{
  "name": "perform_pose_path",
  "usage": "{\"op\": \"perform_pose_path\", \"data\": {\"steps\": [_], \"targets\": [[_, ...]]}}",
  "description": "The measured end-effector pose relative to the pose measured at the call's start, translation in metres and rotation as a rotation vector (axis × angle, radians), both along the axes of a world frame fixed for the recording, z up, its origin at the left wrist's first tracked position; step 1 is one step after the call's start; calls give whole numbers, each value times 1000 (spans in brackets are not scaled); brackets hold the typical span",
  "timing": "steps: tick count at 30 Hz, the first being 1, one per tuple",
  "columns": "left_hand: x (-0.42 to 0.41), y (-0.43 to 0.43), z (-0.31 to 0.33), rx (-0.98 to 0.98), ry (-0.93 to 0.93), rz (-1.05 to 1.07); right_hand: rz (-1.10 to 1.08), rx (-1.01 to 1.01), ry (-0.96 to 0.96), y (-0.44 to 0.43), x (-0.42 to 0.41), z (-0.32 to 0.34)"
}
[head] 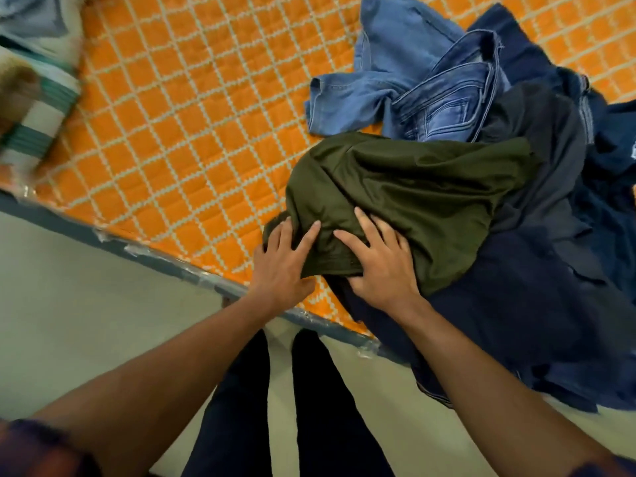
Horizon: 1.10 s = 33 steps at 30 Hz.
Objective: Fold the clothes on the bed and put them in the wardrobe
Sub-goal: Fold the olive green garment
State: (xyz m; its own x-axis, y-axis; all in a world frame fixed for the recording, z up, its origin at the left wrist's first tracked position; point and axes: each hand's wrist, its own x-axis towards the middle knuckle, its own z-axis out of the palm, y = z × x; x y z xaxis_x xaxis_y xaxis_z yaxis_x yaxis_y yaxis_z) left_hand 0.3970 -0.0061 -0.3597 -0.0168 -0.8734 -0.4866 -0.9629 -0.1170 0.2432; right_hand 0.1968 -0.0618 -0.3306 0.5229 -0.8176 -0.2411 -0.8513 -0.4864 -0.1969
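Olive garment point(413, 194) lies bunched on the dark clothes pile point(523, 304) at the bed's point(165, 132) near edge, roughly 3 o'clock in view. Its long axis runs 8 to 2 o'clock, hem end toward the person. Left hand point(285, 263) and right hand point(382, 270) press flat on the hem end, fingers point(347, 237) spread wide. Blue jeans point(406, 80) sit at 1 o'clock.

Left grip point(282, 259): palm down, fingers straight and fanned, bare forearm reaching forward from the lower left. Right grip point(382, 266): palm down, fingers spread flat, thumb tucked inward, bare forearm reaching forward from the lower right. The two lie just beside each other, not touching, with wrists roughly level.
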Motion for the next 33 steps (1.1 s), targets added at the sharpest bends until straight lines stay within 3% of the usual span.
{"op": "perform_pose_path", "data": {"steps": [4,8,10,13,16,21,24,28,33], "targets": [[18,-23,-3,-222,80,-36,-129,11,-90,-13,14,5],[58,-64,33,-335,210,-63,-266,-4,-370,-32,41,23],[82,-82,58,-374,224,-35,-294,-53,-406,-43,56,37],[129,-96,96,-295,269,120,-390,-77,-344,-66,70,57],[182,-88,128,-240,432,308,-512,-65,-283,-91,82,84],[248,-55,191,-361,458,480,-582,-10,-426,-110,121,131],[276,-31,233,-372,454,592,-519,19,-506,-113,153,154],[295,3,278,-480,397,843,-370,153,-470,-121,194,187],[278,56,310,-551,317,1033,-199,260,-549,-136,213,217]]}}
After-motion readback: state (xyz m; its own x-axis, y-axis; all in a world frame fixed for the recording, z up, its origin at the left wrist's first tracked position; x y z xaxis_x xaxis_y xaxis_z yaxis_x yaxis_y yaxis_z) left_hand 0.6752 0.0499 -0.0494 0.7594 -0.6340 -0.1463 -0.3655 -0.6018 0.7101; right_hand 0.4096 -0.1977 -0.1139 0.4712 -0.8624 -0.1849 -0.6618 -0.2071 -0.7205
